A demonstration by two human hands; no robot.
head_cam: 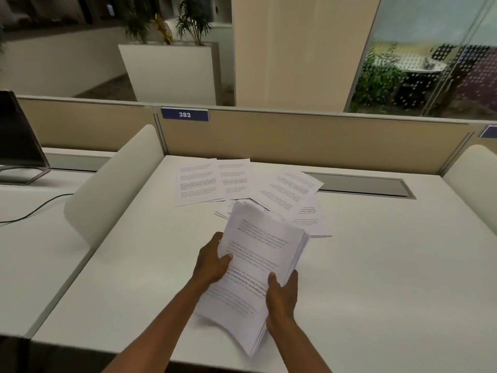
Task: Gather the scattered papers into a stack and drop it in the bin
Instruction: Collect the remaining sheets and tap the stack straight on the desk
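Head view: blue partition label (184,114) "383" beyond printed papers (200,181).

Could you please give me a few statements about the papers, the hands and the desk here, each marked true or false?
1. Both hands hold the paper stack. True: the left hand grips its left edge and the right hand its lower right edge.
2. All papers are gathered. False: loose sheets lie on the white desk beyond the stack.
3. The blue label on the beige partition reads 383. True.
4. A bin stands on the desk. False: no bin is in view.
5. The sheets are blank. False: they carry printed text.
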